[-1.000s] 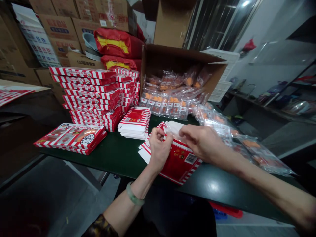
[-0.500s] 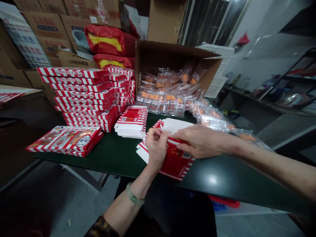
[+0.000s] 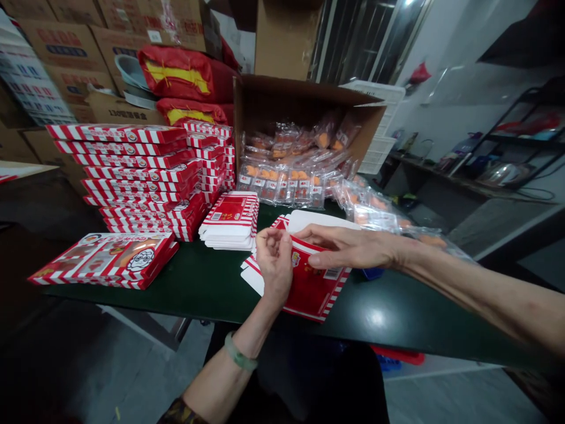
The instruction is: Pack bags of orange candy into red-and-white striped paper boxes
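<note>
In front of me is a folding carton point(image 3: 315, 291), red with striped red-and-white edges and a barcode, its white flap point(image 3: 324, 219) up at the far side. My left hand point(image 3: 276, 262) is closed at the carton's left edge, fingers curled in. Across the far edge lies my right hand point(image 3: 342, 244), its thumb on the red face and its fingers partly hidden behind the edge. More striped card shows under the carton at the left. Beside it is a stack of flat cartons point(image 3: 229, 209).
Filled striped boxes point(image 3: 139, 162) are piled at the left, with more boxes point(image 3: 106, 256) lying in front. Behind stands a cardboard box point(image 3: 309, 94) of clear food packets point(image 3: 286, 182), which spill out to the right. A small blue object point(image 3: 373, 273) lies by the carton.
My right hand has shifted slightly and its fingers have opened out along the far edge. The left hand's fingers have curled more upright. A blue object now shows beyond the carton.
</note>
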Tool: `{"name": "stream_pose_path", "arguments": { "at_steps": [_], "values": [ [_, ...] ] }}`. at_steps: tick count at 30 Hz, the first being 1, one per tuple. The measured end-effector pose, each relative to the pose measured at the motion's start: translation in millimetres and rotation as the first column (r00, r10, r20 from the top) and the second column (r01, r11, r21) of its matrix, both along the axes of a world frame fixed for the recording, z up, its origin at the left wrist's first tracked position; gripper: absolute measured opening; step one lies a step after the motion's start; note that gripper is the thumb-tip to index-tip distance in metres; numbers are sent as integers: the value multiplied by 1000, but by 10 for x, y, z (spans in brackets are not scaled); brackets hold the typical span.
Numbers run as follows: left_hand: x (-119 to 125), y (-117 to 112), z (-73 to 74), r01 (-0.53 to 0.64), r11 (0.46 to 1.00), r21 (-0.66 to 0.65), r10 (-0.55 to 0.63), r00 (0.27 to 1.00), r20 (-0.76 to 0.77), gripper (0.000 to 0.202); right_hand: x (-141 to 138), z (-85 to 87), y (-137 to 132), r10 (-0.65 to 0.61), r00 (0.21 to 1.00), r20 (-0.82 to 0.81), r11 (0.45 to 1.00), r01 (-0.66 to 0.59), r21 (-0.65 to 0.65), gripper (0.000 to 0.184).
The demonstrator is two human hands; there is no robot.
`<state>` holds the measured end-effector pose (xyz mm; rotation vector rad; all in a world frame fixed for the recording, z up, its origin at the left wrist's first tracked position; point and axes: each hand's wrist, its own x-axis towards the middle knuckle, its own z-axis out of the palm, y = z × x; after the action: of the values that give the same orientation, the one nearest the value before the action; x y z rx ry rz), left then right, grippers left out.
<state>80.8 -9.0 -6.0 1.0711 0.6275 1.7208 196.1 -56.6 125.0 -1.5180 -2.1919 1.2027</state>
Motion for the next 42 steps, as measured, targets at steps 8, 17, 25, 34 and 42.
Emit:
{"name": "stream_pose_path", "arguments": {
  "at_steps": [8, 17, 25, 34, 42],
  "values": [
    [-75, 44, 19, 31, 969, 246, 61, 932, -357, 20, -143, -145, 86, 34, 983, 182, 962, -82, 261, 20],
    [-142, 41, 57, -73, 924, 375, 231, 888, -397, 16, 96, -790, -805, -470, 619, -629, 2, 714, 701, 21],
    [-222, -35, 65, -47, 933, 356, 168, 933, -317, 15, 33, -1433, -470, -437, 711, -551, 2, 613, 790, 24],
    [-250, 84, 95, 231, 944, 236, -185, 962, -201, 29, 183, -1188, -423, -361, 504, -785, 416, 840, 348, 25],
    [-379, 204, 4, 376, 884, 277, -296, 910, -289, 12, 386, -1014, -507, -265, 836, -480, 528, 543, 653, 22]
  ]
}}
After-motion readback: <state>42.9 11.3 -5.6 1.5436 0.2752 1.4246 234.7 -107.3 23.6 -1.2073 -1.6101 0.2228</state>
